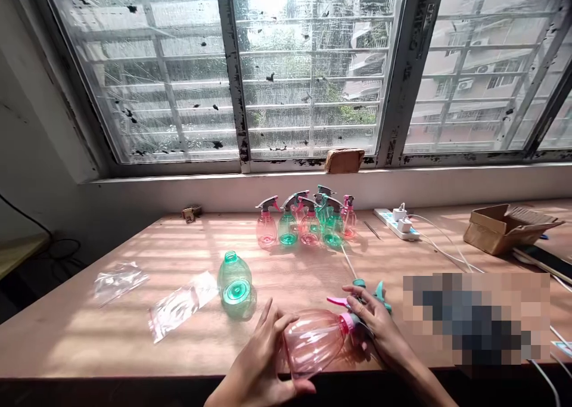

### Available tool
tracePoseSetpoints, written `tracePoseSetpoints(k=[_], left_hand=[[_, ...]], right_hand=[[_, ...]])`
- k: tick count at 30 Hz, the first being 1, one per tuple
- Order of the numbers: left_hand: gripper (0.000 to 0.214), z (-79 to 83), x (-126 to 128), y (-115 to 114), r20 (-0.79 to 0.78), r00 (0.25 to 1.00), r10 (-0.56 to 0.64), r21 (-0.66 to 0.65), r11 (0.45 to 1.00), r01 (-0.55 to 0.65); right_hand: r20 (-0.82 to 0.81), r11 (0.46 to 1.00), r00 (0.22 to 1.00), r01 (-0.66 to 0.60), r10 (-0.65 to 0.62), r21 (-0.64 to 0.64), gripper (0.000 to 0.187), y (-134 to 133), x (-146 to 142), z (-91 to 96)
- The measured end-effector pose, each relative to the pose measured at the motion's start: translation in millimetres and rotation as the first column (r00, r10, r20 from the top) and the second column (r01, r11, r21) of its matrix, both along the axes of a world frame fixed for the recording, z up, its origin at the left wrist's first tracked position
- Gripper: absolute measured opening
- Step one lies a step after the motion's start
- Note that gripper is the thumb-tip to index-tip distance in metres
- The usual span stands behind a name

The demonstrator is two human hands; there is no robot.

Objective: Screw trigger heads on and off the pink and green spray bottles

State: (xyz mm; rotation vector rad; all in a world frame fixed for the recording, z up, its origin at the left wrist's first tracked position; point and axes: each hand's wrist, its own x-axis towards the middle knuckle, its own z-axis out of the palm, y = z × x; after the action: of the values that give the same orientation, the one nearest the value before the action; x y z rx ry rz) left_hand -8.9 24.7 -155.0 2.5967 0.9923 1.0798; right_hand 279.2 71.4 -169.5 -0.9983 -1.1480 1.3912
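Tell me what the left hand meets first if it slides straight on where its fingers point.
The left hand touches the pink bottle; beyond lies bare table, then probably the standing spray bottles.

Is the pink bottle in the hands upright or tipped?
Tipped: the pink bottle lies sideways, left hand on its body, right hand at its neck.
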Motion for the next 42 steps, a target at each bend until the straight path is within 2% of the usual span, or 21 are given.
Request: tracePoseSetpoints(k=[4, 8, 11, 15, 18, 22, 23, 26, 28, 31, 34, 36, 39, 40, 42], left_hand=[[0.096, -0.6, 2, 1, 0.006, 1.000, 0.002, 0.062, 0.998, -0.002], [0.096, 1.1, 3, -3, -0.038, 0.998, 0.053, 0.023, 0.998, -0.052], [0.090, 2.5, 0, -4, 0.004, 0.995, 0.101, -0.106, 0.989, -0.100], [0.080, 4.1, -7, 3, 0.070, 0.975, 0.211, -0.313, 0.933, -0.180], [0.091, -0.5, -9, 8, 0.075, 0.971, 0.226, -0.356, 0.916, -0.185], [0.109, -9.9, -7, 9, 0.165, 0.976, 0.143, -0.318, 0.944, -0.084], [0.104, -10.3, -6, 8, 0.181, 0.975, 0.127, -0.289, 0.955, -0.070], [0.066, -4.1, -5, 6, 0.171, 0.980, 0.097, -0.199, 0.978, -0.062], [0.057, 2.5, -6, 6, 0.149, 0.986, 0.080, -0.211, 0.976, -0.047], [0.067, 6.1, -8, 10, 0.148, 0.981, 0.123, -0.316, 0.946, -0.071], [0.064, -2.2, -10, 15, 0.161, 0.961, 0.225, -0.399, 0.906, -0.145], [0.073, -10.0, -12, 18, 0.171, 0.949, 0.263, -0.402, 0.899, -0.177], [0.108, -14.5, -12, 17, 0.193, 0.962, 0.196, -0.323, 0.938, -0.126], [0.107, -13.0, -12, 16, 0.194, 0.969, 0.153, -0.290, 0.953, -0.092], [0.086, -6.8, -11, 13, 0.182, 0.980, 0.079, -0.251, 0.967, -0.031]], right_hand=[[0.036, 1.000, 0.999, 0.007, -0.007, 0.001, 0.081, 2, 1, -1.4], [0.058, 1.000, 0.998, -0.015, 0.016, -0.020, 0.089, 1, 3, 0.2], [0.062, 0.999, 0.998, 0.031, -0.033, 0.038, 0.087, -6, 0, 2.0], [0.010, 0.978, 0.995, 0.093, -0.097, 0.189, 0.081, -16, -9, 3.2], [0.014, 0.990, 0.998, 0.054, -0.056, 0.130, 0.079, -17, -10, 6.1], [-0.034, 0.995, 0.994, 0.100, -0.099, 0.027, 0.080, -10, -9, 10.1], [-0.046, 0.994, 0.993, 0.112, -0.111, 0.011, 0.080, -8, -9, 10.3], [-0.060, 0.995, 0.993, 0.096, -0.097, -0.024, 0.084, -5, -9, 9.6], [-0.058, 0.995, 0.994, 0.090, -0.092, -0.037, 0.086, -5, -8, 8.7], [-0.064, 0.994, 0.992, 0.106, -0.107, -0.022, 0.081, -4, -6, 7.5], [-0.068, 0.991, 0.990, 0.124, -0.121, 0.046, 0.069, -4, -5, 6.0], [-0.067, 0.987, 0.988, 0.145, -0.140, 0.073, 0.063, -4, -5, 5.2], [-0.053, 0.983, 0.984, 0.173, -0.171, 0.055, 0.062, -3, -5, 4.9], [-0.045, 0.983, 0.984, 0.176, -0.174, 0.053, 0.062, -3, -5, 5.1], [-0.027, 0.985, 0.987, 0.162, -0.160, 0.062, 0.061, -3, -4, 6.0]])
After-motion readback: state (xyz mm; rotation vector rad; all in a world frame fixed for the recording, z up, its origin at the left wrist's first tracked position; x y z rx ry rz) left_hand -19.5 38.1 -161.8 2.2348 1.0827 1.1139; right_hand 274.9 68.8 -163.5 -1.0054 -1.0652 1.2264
